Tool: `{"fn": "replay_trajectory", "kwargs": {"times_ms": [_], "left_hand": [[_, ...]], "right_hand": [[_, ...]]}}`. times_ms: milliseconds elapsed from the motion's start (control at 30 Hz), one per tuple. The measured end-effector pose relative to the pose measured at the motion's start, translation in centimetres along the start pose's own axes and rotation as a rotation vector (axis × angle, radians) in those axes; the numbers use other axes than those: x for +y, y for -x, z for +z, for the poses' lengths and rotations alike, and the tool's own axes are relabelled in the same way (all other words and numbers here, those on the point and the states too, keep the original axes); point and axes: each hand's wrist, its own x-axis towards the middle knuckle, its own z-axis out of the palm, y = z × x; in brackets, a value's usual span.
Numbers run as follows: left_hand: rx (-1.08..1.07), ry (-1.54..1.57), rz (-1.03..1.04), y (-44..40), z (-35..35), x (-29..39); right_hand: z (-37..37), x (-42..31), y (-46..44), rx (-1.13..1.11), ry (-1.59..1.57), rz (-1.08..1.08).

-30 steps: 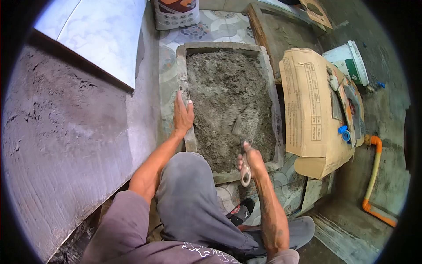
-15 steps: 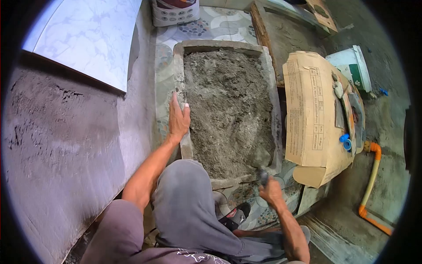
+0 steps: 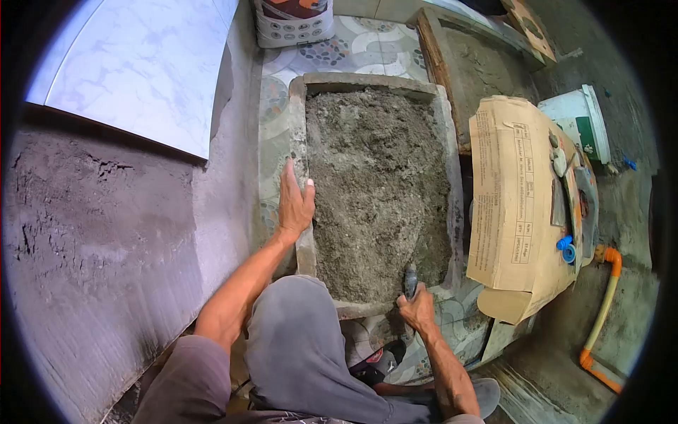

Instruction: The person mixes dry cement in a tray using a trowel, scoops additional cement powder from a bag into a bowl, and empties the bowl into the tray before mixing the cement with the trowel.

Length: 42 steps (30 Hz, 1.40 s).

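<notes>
A rectangular grey mixing tub (image 3: 455,205) holds damp, crumbly mortar (image 3: 374,177). My left hand (image 3: 296,205) grips the tub's left rim, its fingers along the outer side and the thumb over the inner edge. At the near right corner, my right hand (image 3: 417,309) is closed around the dark handle of a trowel (image 3: 411,279). The trowel's blade is sunk in the mortar and cannot be made out.
To the right lies a cardboard sheet (image 3: 503,212) bearing tools and blue fittings (image 3: 567,249). Behind it are a white bucket (image 3: 578,124) and a wooden frame (image 3: 434,63). A printed bag (image 3: 295,25) stands at the back. An orange pipe (image 3: 611,290) runs at far right.
My right hand has shifted slightly left with the trowel, whose visible blade has gone into the mortar. My left hand stays on the rim. The whole view has shifted a little.
</notes>
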Motion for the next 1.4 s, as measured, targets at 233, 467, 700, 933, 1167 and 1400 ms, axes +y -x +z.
{"fn": "replay_trajectory", "kwargs": {"times_ms": [233, 467, 700, 933, 1167, 1400], "left_hand": [[-0.006, -0.029, -0.008, 0.1, 0.1, -0.1], [-0.008, -0.035, -0.002, 0.4, 0.3, 0.2], [-0.007, -0.044, -0.013, 0.6, 0.4, 0.1], [0.019, -0.051, 0.014, 0.2, 0.6, -0.3], [0.016, -0.031, 0.003, 0.4, 0.4, -0.3], [0.024, -0.029, 0.018, 0.3, 0.3, -0.1]], "right_hand": [[-0.3, -1.5, -1.7, 0.023, 0.016, -0.057], [-0.7, -4.1, -7.5, 0.075, -0.014, -0.193], [-4.1, -12.0, -11.6, -0.192, -0.524, 0.061], [-9.3, -15.0, -9.0, -0.157, -0.385, -0.053], [-13.1, -16.3, -4.1, 0.232, 0.250, -0.335], [-8.0, -11.1, -3.9, 0.409, 0.409, -0.404]]}}
